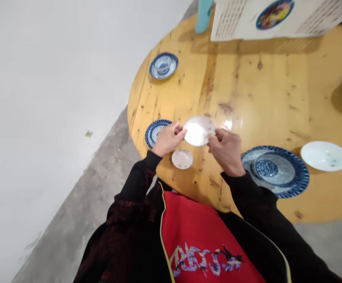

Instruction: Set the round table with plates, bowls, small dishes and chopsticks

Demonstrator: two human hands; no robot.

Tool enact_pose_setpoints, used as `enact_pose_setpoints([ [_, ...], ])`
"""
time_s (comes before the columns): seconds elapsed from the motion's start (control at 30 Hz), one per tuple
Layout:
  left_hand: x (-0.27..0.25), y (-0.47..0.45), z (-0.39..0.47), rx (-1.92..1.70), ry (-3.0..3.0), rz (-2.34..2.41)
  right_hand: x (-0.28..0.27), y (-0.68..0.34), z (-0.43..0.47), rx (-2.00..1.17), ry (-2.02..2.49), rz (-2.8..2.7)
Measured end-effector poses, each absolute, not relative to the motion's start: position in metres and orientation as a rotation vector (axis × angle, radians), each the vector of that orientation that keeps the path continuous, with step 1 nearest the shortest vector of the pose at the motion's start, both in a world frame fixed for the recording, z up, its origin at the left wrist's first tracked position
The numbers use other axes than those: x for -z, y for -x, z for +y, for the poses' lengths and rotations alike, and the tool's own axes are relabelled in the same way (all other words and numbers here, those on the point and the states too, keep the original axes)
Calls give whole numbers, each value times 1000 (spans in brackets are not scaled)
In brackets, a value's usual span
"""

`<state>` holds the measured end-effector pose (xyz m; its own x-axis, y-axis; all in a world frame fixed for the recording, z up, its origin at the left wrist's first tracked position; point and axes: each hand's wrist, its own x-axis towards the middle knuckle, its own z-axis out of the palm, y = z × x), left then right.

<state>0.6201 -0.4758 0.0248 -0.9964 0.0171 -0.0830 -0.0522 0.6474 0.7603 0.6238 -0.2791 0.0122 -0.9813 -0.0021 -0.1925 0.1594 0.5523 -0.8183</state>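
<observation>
Both hands hold a small white plate (198,130) just above the round wooden table (265,90). My left hand (168,138) grips its left rim and my right hand (226,151) grips its right rim. A blue-patterned saucer (153,131) lies partly under my left hand. A smaller white dish (182,158) sits on the table below the held plate, near the table's front edge.
To the right lies a large blue-patterned plate (294,173) with a smaller one stacked on it, then a white bowl (324,155). A blue cup on a saucer (163,65) stands at the far left. A teal bottle (203,15) and a printed sheet (277,15) are at the back.
</observation>
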Motion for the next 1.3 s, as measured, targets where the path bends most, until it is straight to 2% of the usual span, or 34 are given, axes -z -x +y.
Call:
enact_pose_setpoints([
  [0.17, -28, -612, -484, -1234, 71, 2610, 5, -617, -287, 1591, -191, 2465],
  [0.33, -25, -564, -514, -1304, -33, 2558, 2, -578, -311, 1550, -252, 2508],
  [0.53, -2, -484, -590, -1271, -51, 2652, 4, -502, -392, 1625, -363, 2390],
  [0.87, 56, -370, -692, -1247, 129, 2656, 49, -393, -525, 1675, -651, 2265],
  [1.3, 89, -319, -708, -1064, 29, 2678, 90, -345, -546, 1542, -780, 2292],
])
